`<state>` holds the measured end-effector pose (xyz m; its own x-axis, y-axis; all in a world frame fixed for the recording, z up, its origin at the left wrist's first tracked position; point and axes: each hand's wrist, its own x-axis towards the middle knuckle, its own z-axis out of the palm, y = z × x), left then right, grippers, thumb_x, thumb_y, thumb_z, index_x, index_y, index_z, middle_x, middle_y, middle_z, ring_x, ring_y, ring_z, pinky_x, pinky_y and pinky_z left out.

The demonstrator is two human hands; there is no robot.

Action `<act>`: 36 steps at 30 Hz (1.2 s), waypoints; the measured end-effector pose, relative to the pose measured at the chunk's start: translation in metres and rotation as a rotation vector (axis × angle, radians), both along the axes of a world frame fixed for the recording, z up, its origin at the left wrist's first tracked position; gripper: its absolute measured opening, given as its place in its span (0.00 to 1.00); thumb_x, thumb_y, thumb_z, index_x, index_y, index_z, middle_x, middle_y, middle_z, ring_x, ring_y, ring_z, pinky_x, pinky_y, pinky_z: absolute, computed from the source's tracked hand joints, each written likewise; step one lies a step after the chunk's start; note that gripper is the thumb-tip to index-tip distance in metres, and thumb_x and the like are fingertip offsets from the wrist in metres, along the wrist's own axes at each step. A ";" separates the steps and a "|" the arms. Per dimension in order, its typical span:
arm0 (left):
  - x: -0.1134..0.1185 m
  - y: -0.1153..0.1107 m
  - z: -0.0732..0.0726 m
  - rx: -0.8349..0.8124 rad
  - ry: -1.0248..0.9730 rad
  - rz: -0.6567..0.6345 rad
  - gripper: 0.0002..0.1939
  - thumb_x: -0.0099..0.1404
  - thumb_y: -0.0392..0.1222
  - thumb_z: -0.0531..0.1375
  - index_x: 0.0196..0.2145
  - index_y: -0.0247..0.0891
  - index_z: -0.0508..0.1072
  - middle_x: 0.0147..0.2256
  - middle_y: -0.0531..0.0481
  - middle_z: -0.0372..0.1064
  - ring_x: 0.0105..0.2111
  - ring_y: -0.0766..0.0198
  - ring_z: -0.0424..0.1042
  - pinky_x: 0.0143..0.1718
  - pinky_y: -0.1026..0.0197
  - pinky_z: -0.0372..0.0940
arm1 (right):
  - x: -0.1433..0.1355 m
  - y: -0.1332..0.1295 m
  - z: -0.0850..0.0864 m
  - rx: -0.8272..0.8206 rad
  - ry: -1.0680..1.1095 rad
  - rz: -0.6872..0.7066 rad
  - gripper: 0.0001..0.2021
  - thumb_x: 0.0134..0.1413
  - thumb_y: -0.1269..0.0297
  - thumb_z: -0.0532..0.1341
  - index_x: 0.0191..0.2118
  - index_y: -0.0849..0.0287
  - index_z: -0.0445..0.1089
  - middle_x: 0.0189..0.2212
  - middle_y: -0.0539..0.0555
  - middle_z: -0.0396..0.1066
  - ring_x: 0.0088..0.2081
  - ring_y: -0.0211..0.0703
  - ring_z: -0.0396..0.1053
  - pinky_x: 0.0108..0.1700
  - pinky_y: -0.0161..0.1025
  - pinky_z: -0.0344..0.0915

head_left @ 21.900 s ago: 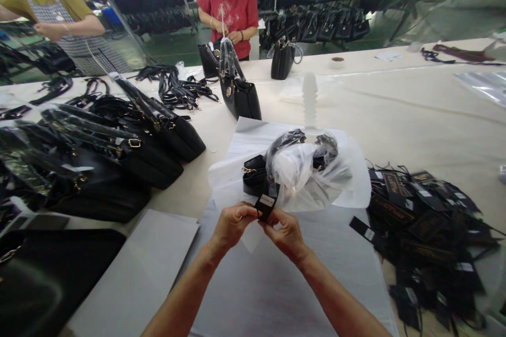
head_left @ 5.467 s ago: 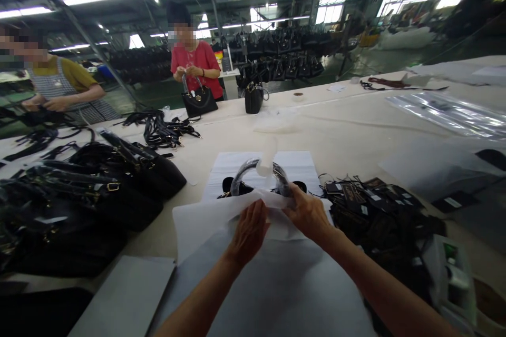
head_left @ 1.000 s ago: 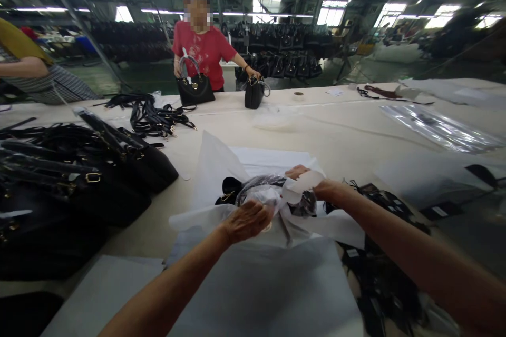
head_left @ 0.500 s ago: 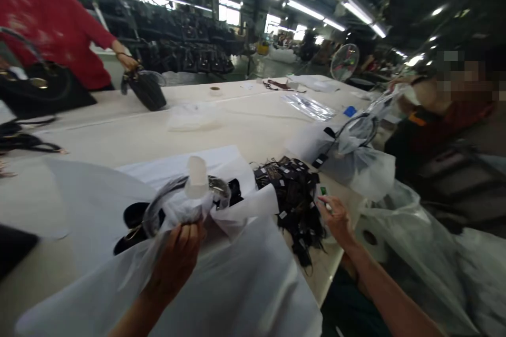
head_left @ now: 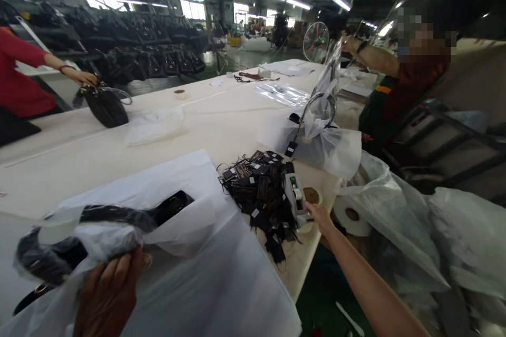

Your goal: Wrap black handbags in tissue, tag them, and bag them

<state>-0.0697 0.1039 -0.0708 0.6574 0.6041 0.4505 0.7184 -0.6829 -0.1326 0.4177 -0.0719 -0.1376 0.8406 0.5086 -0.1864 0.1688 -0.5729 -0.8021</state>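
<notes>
My left hand (head_left: 108, 289) presses closed around bunched white tissue paper (head_left: 106, 239) on top of a wrapped black handbag. The bag's plastic-covered handle (head_left: 114, 215) shows above the paper, while most of its body is hidden. At the table's right edge, my right hand (head_left: 322, 219) has its fingers closed at the near end of a grey tape dispenser (head_left: 294, 197). Its fingertips are partly hidden, and I cannot see whether tape is between them. A heap of black hang tags (head_left: 261, 189) lies just left of the dispenser.
A paper-wrapped bag (head_left: 328, 150) stands at right, near a co-worker with raised hands (head_left: 350, 45). Another person's hand (head_left: 85, 78) holds a black bag (head_left: 106, 108) at far left. Plastic film (head_left: 395, 221) hangs beyond the table's right edge, beside a white roll (head_left: 351, 216).
The view has swung right. The wrapped handbag now leans left under my left hand. My right hand stays by the dispenser, which shows more fully. The co-worker's arms at right are higher.
</notes>
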 end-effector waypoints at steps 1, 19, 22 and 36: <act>0.003 -0.003 0.003 -0.032 -0.015 0.013 0.33 0.65 0.39 0.45 0.63 0.48 0.31 0.41 0.45 0.70 0.48 0.46 0.65 0.55 0.42 0.56 | -0.002 -0.002 0.001 0.029 0.052 0.000 0.16 0.39 0.51 0.57 0.18 0.60 0.68 0.20 0.55 0.69 0.28 0.46 0.69 0.29 0.40 0.62; 0.002 -0.001 0.019 0.068 0.146 -0.024 0.36 0.64 0.34 0.45 0.63 0.51 0.28 0.36 0.50 0.70 0.43 0.51 0.66 0.47 0.46 0.61 | -0.067 -0.085 0.014 0.326 0.253 -0.077 0.17 0.40 0.49 0.62 0.31 0.59 0.70 0.31 0.54 0.72 0.37 0.47 0.68 0.43 0.41 0.64; 0.003 -0.001 0.021 0.106 0.162 -0.040 0.37 0.63 0.31 0.45 0.62 0.50 0.27 0.35 0.50 0.71 0.41 0.51 0.67 0.45 0.47 0.63 | -0.077 -0.088 0.004 0.340 0.361 -0.089 0.18 0.39 0.48 0.62 0.30 0.59 0.69 0.27 0.52 0.70 0.32 0.44 0.68 0.40 0.41 0.66; 0.005 0.002 -0.001 0.340 0.267 0.034 0.25 0.63 0.25 0.43 0.59 0.26 0.53 0.43 0.39 0.69 0.46 0.55 0.68 0.52 0.51 0.60 | -0.109 -0.084 -0.023 0.011 0.210 0.074 0.15 0.27 0.47 0.61 0.21 0.53 0.70 0.17 0.53 0.68 0.20 0.48 0.64 0.24 0.44 0.62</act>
